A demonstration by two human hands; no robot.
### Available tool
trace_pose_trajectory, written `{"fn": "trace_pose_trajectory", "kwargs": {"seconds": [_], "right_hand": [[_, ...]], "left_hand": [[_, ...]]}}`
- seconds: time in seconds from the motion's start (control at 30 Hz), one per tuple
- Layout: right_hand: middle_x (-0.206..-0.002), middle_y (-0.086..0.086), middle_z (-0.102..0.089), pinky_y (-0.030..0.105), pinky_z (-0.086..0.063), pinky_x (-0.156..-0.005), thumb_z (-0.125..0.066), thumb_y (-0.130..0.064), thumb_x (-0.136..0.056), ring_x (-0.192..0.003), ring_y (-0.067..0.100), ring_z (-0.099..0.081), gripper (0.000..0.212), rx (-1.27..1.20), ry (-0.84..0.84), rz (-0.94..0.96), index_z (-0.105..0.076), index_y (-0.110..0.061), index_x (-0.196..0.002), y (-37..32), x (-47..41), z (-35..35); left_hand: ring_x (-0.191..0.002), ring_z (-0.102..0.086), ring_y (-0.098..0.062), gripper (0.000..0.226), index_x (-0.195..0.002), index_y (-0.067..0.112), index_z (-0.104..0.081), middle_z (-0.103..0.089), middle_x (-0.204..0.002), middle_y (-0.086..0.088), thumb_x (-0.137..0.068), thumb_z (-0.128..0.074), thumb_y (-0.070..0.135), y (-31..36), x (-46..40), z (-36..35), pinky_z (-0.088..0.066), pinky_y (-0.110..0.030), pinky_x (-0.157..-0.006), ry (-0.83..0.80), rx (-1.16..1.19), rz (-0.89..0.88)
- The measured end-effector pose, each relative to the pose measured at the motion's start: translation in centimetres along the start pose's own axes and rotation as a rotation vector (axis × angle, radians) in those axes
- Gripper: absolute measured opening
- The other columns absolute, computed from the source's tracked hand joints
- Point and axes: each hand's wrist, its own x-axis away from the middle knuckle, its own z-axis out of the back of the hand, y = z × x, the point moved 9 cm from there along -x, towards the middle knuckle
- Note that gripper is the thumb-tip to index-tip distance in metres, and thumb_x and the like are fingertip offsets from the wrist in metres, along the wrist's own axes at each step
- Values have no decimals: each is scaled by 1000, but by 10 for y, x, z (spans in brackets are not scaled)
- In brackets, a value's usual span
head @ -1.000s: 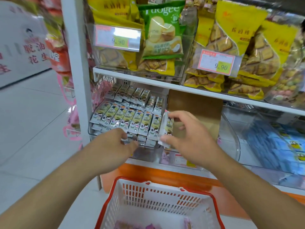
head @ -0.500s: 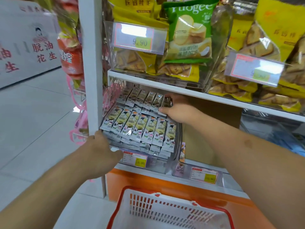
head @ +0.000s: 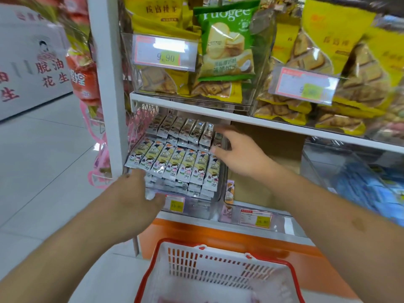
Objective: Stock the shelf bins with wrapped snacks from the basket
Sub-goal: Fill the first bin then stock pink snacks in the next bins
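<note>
A clear shelf bin on the lower shelf holds several rows of wrapped snacks with cartoon prints, stacked in layers. My left hand grips the bin's front left corner, fingers curled over its rim. My right hand hovers at the right side of the snack rows, fingers spread and blurred, holding nothing that I can see. Below, the white basket with a red rim sits at the bottom of the head view; its contents are barely visible.
A brown cardboard box stands to the right of the bin. Further right is a clear bin with blue packets. The upper shelf carries yellow and green biscuit bags. A white upright post borders the left.
My right hand has drawn back from the far row of snacks toward the front right of the bin. The snack it held one second ago is no longer in it. My left hand stays on the bin.
</note>
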Motion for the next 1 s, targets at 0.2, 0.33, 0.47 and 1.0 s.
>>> {"fn": "trace_pose_trajectory", "kwargs": {"seconds": [0.2,0.33,0.47,1.0], "right_hand": [[-123,-11,-59,10,-40,-96,-67,-27,-99,-111,-3,-53,30,-123,96,108,-63,-25,-129,19,110,16],[-105,-9,-63,18,-48,-84,-71,-18,-93,-99,5,-60,18,-190,59,55,-70,-22,-111,72,182,-4],[-105,-9,-62,27,-51,-83,-71,-20,-92,-95,5,-61,16,-87,-44,-110,-70,-20,-107,154,237,-52],[-128,4,-53,47,-60,-75,-55,-43,-100,-97,32,-67,97,-38,-36,-606,20,-43,-161,290,349,-196]], "left_hand": [[-106,-64,-7,45,-137,31,-53,-63,-125,15,-97,-60,51,69,29,-67,-53,-30,-94,-245,58,-220],[-98,-67,-7,37,-126,28,-60,-67,-113,16,-97,-63,50,101,38,-131,-55,-31,-90,-386,25,-294],[-102,-65,-15,34,-125,24,-61,-69,-117,7,-99,-62,46,120,44,-209,-53,-32,-91,-532,-54,-327],[-115,-59,-33,63,-154,30,-40,-47,-138,-8,-96,-61,23,54,101,-509,-52,-42,-90,-968,-283,-296]]}}
